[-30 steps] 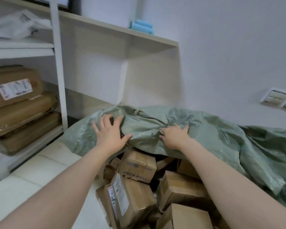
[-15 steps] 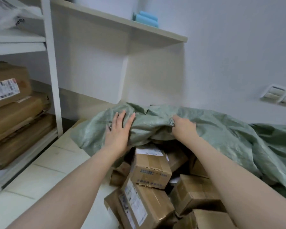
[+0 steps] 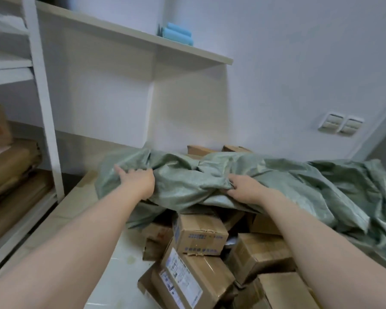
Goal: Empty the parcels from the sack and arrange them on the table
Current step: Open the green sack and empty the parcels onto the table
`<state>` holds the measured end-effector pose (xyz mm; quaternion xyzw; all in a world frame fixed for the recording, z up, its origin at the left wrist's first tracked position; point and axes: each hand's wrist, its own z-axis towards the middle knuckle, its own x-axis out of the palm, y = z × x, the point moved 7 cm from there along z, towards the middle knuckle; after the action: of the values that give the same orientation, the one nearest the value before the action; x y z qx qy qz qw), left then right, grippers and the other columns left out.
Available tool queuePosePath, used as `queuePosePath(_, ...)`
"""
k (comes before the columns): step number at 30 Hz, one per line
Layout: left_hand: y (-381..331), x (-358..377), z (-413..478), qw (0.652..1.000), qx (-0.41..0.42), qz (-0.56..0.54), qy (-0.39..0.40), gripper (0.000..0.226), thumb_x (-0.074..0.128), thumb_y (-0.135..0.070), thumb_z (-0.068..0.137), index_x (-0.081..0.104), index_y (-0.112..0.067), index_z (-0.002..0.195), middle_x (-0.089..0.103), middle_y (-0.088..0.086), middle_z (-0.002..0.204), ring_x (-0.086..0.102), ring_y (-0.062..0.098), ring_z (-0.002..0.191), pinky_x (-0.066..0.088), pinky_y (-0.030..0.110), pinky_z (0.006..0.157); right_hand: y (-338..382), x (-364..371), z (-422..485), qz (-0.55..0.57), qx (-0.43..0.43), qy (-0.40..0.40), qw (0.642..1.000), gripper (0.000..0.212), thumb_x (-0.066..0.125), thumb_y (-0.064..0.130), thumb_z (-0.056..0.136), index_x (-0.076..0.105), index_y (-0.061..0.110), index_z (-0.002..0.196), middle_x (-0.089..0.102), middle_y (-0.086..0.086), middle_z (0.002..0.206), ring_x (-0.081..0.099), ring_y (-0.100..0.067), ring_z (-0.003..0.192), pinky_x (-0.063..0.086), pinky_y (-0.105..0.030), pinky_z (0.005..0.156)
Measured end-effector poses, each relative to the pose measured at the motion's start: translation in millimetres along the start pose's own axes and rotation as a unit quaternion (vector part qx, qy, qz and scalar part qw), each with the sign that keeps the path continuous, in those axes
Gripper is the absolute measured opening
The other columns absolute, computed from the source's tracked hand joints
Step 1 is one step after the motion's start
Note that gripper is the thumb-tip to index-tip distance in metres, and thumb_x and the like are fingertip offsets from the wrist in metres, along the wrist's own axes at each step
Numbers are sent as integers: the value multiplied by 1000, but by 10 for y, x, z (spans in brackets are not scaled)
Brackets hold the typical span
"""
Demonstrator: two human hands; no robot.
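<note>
A grey-green woven sack lies crumpled over a heap of brown cardboard parcels on the pale table. My left hand grips a bunched fold of the sack at its left end. My right hand grips the sack's near edge in the middle, fingers curled into the fabric. Several taped parcels with white labels spill out below the lifted edge. Two more parcel corners poke up behind the sack by the wall.
A white shelf unit stands on the left with flat brown parcels stacked on its lower levels. Blue rolls lie on the upper shelf. Wall sockets sit at the right.
Both hands have pulled the sack's edge back and up, away from me. More parcels now show under it, and parcel corners appear behind the sack.
</note>
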<state>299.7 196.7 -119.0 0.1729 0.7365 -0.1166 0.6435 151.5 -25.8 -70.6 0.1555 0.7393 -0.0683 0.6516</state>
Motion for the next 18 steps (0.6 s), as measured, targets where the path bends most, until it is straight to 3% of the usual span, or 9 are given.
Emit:
queuePosePath(2, -133, -188, -85, 993, -45, -91, -61, 55, 43, -7, 90, 32, -11, 144, 42, 19, 142, 35, 38, 135, 7, 70, 112, 13, 15, -151, 15, -33, 12, 999, 55, 60, 52, 89, 50, 24, 135, 57, 1, 135, 52, -22, 124, 40, -30, 100)
queuePosePath(4, -319, -567, -212, 970, -65, -147, -183, 45, 50, -12, 90, 41, -10, 134, 42, 22, 136, 39, 40, 127, 21, 64, 111, -38, -110, -310, 20, -67, -46, 996, 58, 57, 57, 88, 51, 23, 135, 57, 3, 133, 51, -17, 123, 40, -31, 102)
queuePosePath(7, -796, -1166, -519, 916, -20, -175, -360, 31, 53, -7, 85, 53, -14, 115, 44, 17, 122, 43, 35, 111, 35, 46, 98, -274, -534, -657, 34, -90, -265, 960, 55, 44, 57, 91, 60, 15, 124, 63, -2, 119, 54, -21, 113, 42, -35, 99)
queuePosePath(9, -1282, -1411, -775, 896, 59, -197, -393, 34, 57, -10, 81, 55, -20, 114, 43, 13, 121, 41, 34, 111, 31, 44, 97, -602, -780, -979, 5, -65, -416, 907, 49, 44, 50, 91, 64, 11, 113, 65, -6, 105, 56, -26, 102, 44, -38, 91)
queuePosePath(11, -1831, -1506, -1023, 888, 149, -222, -375, 42, 60, -18, 81, 54, -27, 122, 39, 9, 130, 35, 34, 122, 22, 50, 108, -1087, -896, -1300, -6, 32, -505, 863, 45, 45, 46, 91, 62, 11, 113, 63, -7, 109, 55, -28, 103, 44, -41, 89)
queuePosePath(13, -2402, -1486, -1230, 883, 226, -217, -349, 51, 60, -34, 85, 44, -34, 134, 29, 7, 144, 20, 32, 138, 5, 61, 115, -1637, -891, -1621, 27, 182, -537, 823, 50, 47, 48, 91, 55, 11, 123, 55, -10, 123, 49, -32, 115, 42, -47, 94)
queuePosePath(15, -2982, -1422, -1422, 882, 282, -183, -331, 64, 58, -53, 86, 30, -39, 142, 16, 7, 152, 3, 34, 145, -7, 66, 113, -2271, -752, -1925, 120, 356, -513, 772, 59, 50, 51, 91, 43, 11, 133, 39, -15, 139, 37, -37, 126, 37, -52, 99)
queuePosePath(18, -3780, -1286, -1613, 892, 316, -132, -295, 85, 53, -71, 80, 12, -43, 149, -1, 7, 159, -16, 37, 146, -15, 69, 108, -3059, -297, -2351, 328, 558, -401, 649, 84, 53, 62, 86, 24, 8, 142, 19, -20, 149, 28, -40, 130, 32, -49, 103)
